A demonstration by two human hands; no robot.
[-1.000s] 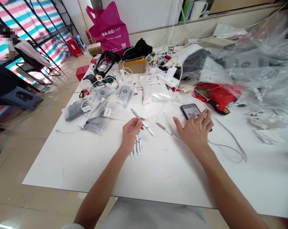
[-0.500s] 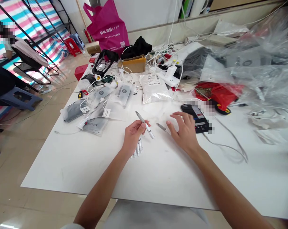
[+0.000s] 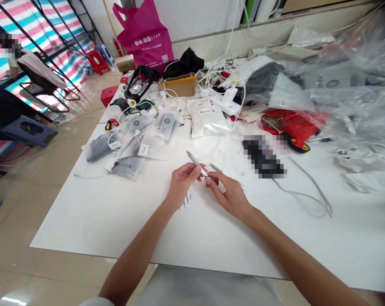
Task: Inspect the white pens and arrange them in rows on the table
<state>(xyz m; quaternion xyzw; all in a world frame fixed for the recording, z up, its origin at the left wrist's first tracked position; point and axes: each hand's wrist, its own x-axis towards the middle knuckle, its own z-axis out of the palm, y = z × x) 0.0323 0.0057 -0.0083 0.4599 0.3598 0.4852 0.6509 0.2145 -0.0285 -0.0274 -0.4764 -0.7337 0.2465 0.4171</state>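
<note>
A white and grey pen (image 3: 195, 160) is pinched in my left hand (image 3: 183, 182), its grey end slanting up and away from me. At the pen's near end, the fingertips of my right hand (image 3: 229, 193) are closed on it, close beside the left fingers. Another pen (image 3: 215, 168) lies on the table just beyond my right hand, which partly covers it. Several more pens (image 3: 187, 199) lie side by side, partly hidden, below my left hand.
On the white table (image 3: 116, 229), clear-bagged packets (image 3: 164, 125) lie at the left and a white parcel (image 3: 209, 118) behind my hands. To the right are a pixelated dark phone (image 3: 262, 157), a grey cable (image 3: 313, 182) and heaped plastic bags (image 3: 332, 93). A person (image 3: 12, 59) sits far left.
My right hand has moved left from beside the phone, and its fingers have closed on the near end of the pen. My left hand still holds that pen, shifted slightly right.
</note>
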